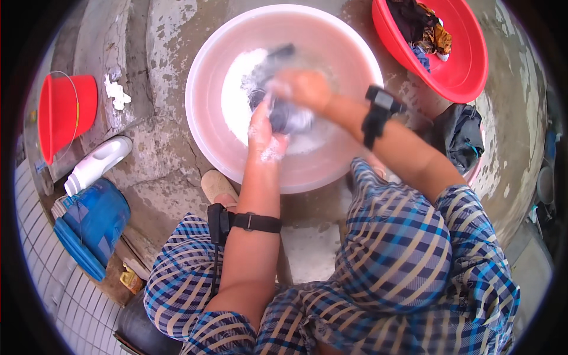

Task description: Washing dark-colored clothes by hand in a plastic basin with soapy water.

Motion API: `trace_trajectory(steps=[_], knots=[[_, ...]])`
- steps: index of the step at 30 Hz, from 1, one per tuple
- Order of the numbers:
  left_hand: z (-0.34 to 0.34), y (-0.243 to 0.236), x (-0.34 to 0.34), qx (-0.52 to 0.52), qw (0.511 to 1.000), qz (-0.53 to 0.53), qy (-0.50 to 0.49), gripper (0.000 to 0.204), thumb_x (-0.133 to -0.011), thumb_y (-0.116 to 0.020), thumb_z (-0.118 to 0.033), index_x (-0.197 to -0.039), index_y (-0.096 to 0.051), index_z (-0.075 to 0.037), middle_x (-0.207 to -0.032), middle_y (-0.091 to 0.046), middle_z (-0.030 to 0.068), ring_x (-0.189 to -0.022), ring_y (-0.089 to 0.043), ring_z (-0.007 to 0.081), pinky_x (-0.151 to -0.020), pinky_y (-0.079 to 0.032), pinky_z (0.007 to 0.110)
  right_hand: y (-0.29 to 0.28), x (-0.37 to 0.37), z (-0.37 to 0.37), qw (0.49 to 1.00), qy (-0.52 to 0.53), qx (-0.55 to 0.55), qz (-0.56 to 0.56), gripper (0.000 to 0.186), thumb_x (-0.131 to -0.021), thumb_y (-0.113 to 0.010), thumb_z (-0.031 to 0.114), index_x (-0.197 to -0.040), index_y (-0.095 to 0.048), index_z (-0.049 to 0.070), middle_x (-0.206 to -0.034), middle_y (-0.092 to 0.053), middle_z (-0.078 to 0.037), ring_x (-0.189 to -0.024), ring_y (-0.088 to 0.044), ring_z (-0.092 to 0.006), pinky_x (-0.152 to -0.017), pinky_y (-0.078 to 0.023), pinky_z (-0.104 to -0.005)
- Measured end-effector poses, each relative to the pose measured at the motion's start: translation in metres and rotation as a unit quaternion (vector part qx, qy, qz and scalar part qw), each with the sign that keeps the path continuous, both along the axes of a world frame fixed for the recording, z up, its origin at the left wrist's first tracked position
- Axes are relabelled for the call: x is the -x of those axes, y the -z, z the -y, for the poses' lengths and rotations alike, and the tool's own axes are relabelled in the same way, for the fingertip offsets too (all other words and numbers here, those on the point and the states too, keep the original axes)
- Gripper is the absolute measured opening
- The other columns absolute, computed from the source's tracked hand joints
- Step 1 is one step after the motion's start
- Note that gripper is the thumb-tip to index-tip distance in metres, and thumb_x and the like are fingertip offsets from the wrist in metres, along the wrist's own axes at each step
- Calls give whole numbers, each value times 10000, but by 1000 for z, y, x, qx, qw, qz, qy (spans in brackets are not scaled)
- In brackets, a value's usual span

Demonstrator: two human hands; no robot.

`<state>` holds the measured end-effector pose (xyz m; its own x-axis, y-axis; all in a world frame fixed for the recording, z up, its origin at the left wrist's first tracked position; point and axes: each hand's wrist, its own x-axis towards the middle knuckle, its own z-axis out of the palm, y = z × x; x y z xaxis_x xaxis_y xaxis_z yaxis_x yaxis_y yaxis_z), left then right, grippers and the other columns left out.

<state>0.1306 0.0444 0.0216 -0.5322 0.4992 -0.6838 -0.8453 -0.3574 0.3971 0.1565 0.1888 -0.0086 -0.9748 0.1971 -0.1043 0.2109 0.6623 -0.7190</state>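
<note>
A wide pinkish-white basin [198, 112] stands in front of me with cloudy water and white suds [238, 97] in it. Over the water, my left hand [266, 131] is closed on a wet dark grey cloth [283, 115] covered with foam. Lather clings to that hand and its wrist. My right hand [303, 89] is at the upper side of the cloth, so smeared by motion that its fingers cannot be made out. A further dark part of cloth [280, 53] shows blurred among the suds toward the far side.
At the far right a red basin [467, 71] holds dark and patterned clothes [423, 29]. Nearer on the right lies a dark garment [461, 133] in another container. Along the left stand a red bucket [68, 112], a white bottle [100, 163] and a blue container [97, 219].
</note>
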Motion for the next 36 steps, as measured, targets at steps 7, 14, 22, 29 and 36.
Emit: trace_trajectory(steps=[7,14,22,29,36], knots=[[23,12,-4,168,983,43,-63,619,-858,-666,-323,-1327,-365,-54,-1352,-384,189,-1285,-340,407,-949,-437,574,22,1,-28,978,97,54,179,422,-913,-523,446,-1175,-617,129,-1088,-635,-186,-1013,-599,-351,-892,-453,-405],[24,13,-8,103,992,76,-3,462,-928,-547,-306,-1270,-424,-21,-1174,-537,157,-1143,-513,318,-910,-470,518,-36,-6,56,989,-99,103,-44,319,-853,-567,388,-1066,-668,173,-1052,-657,-89,-975,-617,-286,-862,-475,-414],[14,5,-4,172,985,-8,3,699,-847,-690,-236,-1411,-306,-81,-1410,-349,111,-1245,-419,303,-980,-408,513,16,8,-33,979,204,15,2,385,-885,-580,399,-1098,-627,82,-1001,-660,-173,-907,-636,-310,-822,-486,-400],[55,36,2,64,988,142,13,492,-897,-587,-373,-1292,-464,-108,-1247,-526,107,-1135,-531,272,-940,-454,484,-24,-17,49,958,-13,282,56,368,-805,-705,371,-1056,-652,107,-988,-666,-122,-872,-646,-209,-769,-502,-356],[11,11,3,97,995,10,-13,336,-959,-480,-247,-1242,-493,-65,-1194,-578,108,-1065,-592,259,-909,-502,419,-16,22,-16,987,44,41,148,350,-851,-579,428,-1000,-628,116,-1001,-636,-114,-943,-613,-317,-797,-482,-433]])
